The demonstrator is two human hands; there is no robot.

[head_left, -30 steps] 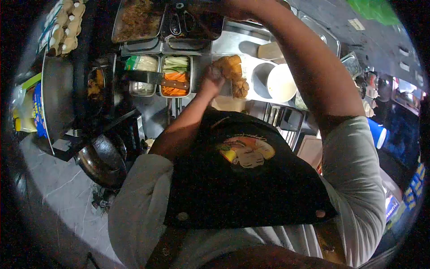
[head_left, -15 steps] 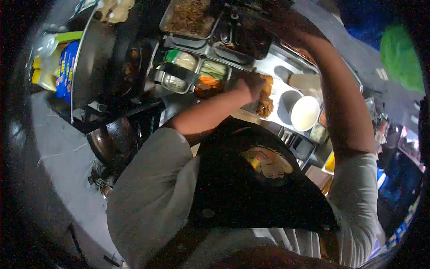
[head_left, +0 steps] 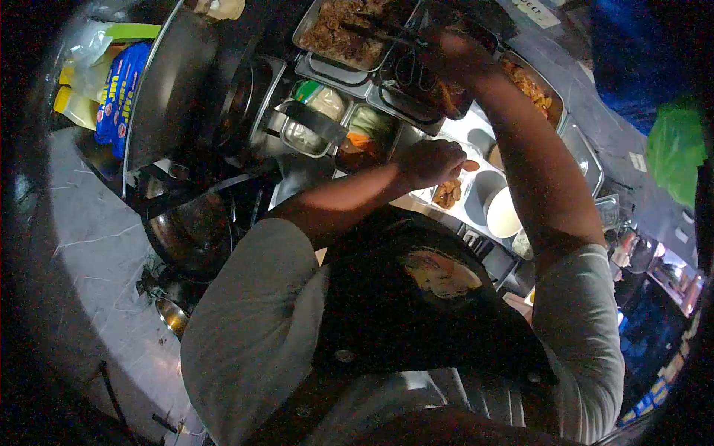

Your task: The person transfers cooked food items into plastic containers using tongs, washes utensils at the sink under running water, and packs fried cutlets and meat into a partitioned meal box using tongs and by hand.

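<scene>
My right hand (head_left: 457,58) is closed around dark tongs (head_left: 383,31), whose tips reach over a metal pan of shredded brown meat (head_left: 338,37). Below that hand is a pan of dark food (head_left: 439,93) with a utensil lying in it. My left hand (head_left: 433,162) is curled closed over the white counter surface, beside brown food pieces (head_left: 448,193) in a light container. Whether its fingers hold anything is hidden. Just right of it stands a round white tub (head_left: 503,213).
Left of my hands are a pan of cucumber and carrot strips (head_left: 362,137) and a pan with bagged white food (head_left: 316,104); a broad blade (head_left: 311,123) lies across them. A wok (head_left: 190,230) sits further left. Orange-brown food fills another pan (head_left: 528,89) at right.
My right hand has swung left, bringing the tongs over the shredded meat. My left hand has shifted slightly right and down, and the camera view has tilted.
</scene>
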